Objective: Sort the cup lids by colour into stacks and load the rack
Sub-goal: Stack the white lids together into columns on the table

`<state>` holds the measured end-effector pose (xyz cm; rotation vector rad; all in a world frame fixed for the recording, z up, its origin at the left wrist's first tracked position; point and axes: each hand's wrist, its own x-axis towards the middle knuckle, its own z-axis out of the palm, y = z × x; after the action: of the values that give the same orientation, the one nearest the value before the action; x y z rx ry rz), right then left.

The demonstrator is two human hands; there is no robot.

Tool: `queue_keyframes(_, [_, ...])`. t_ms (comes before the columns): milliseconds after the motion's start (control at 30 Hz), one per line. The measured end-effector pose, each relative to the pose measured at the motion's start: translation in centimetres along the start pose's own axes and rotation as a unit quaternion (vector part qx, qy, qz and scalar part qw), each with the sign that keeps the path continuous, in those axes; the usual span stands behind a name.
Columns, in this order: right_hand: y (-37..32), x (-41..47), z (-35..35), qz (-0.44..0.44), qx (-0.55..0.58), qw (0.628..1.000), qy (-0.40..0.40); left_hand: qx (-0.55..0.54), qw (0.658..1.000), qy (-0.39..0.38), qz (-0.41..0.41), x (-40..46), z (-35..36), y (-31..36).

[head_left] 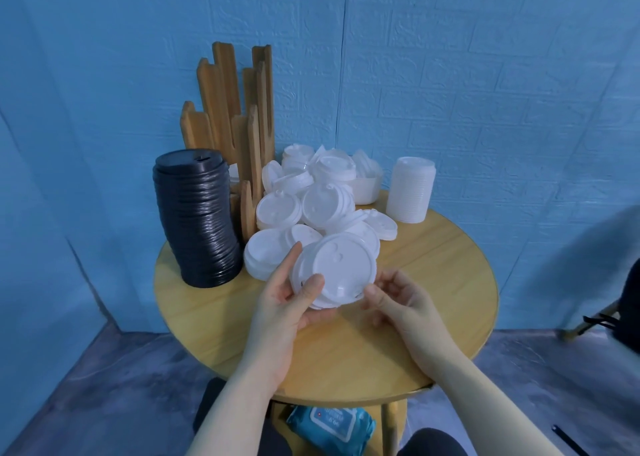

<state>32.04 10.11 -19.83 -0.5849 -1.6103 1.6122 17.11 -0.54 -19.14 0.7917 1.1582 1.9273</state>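
My left hand (289, 298) holds a small stack of white lids (337, 270) tilted toward me, thumb on its face and fingers behind its left rim. My right hand (393, 298) pinches the stack's lower right rim with curled fingers. Behind it lies a loose heap of white lids (311, 199) in the middle of the round wooden table (433, 282). A tall stack of black lids (197, 216) stands at the left. A neat stack of white lids (410, 188) stands at the back right. The wooden rack (239, 109) rises at the back left, its slots showing no lids.
A small white tub (367, 187) sits among the heap at the back. A blue wipes pack (332, 424) lies on a shelf under the table. A chair leg (588, 324) and dark bag stand at the right. Blue walls close in behind.
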Motion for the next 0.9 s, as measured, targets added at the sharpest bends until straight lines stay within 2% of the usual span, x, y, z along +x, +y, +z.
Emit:
queue_keyframes(200, [0.05,-0.02,0.51,-0.014,-0.061,0.998,-0.023,0.008,1.0,0.01,-0.005,-0.03,-0.13,-0.01])
queue_keyframes(467, [-0.35,-0.37,0.33,-0.076,-0.085,0.991,0.073,0.076,0.997,-0.016,-0.008,-0.22,0.33,-0.48])
queue_keyframes(667, [-0.66,-0.49,0.33,-0.024,-0.006,0.995,0.095,0.058,0.998,-0.028,-0.016,-0.15,0.11,-0.32])
queue_keyframes(900, [-0.65,-0.5,0.25,-0.015,-0.034,0.997,0.065,0.035,0.999,-0.023,-0.013,-0.01,0.09,0.04])
